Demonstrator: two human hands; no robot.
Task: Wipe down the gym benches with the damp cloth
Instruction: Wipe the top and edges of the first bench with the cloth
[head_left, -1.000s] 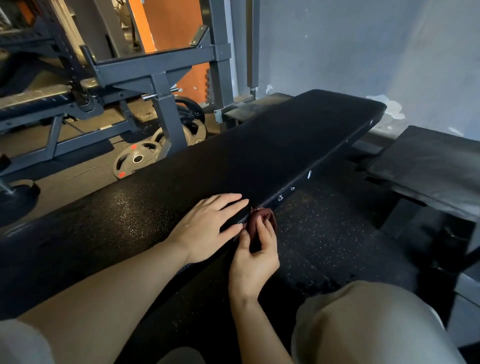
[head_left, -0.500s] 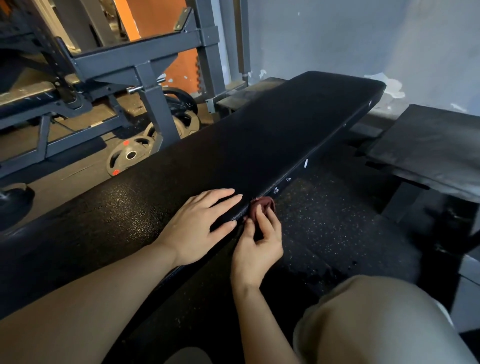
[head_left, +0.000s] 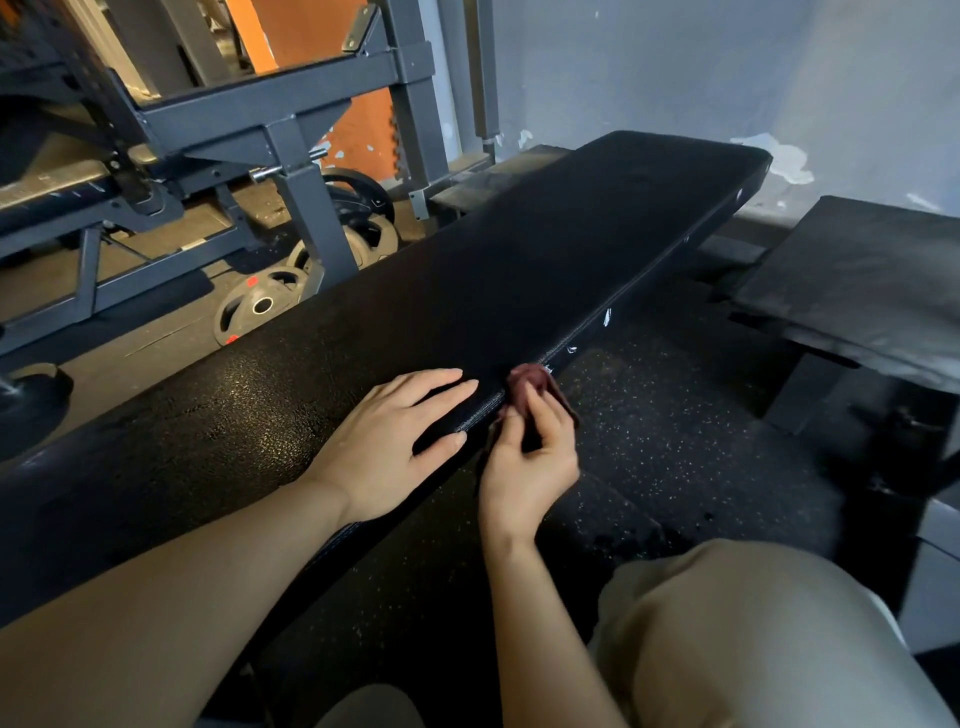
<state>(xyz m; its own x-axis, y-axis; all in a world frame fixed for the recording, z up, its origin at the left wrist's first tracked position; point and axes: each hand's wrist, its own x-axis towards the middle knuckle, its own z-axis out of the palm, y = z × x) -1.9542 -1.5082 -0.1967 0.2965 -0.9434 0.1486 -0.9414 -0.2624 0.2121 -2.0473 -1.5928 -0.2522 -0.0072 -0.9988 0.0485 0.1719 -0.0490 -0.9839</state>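
Observation:
A long black padded bench (head_left: 519, 270) runs from lower left to upper right across the view. My left hand (head_left: 395, 441) lies flat on its top near the right edge, fingers straight. My right hand (head_left: 530, 457) pinches a small dark red cloth (head_left: 527, 379) and holds it against the bench's right side edge, by the stitched seam. Most of the cloth is hidden behind my fingers. A second black bench pad (head_left: 872, 291) stands to the right.
A grey steel rack frame (head_left: 291, 171) with weight plates (head_left: 260, 306) at its foot stands left of the bench. Black speckled rubber flooring (head_left: 675, 441) lies between the two benches. My knee in beige trousers (head_left: 727, 639) is at the lower right. A blue-grey wall (head_left: 675, 62) closes the back.
My right hand has slid the cloth a little farther along the bench's side edge, away from me. My left hand stays flat on the bench top.

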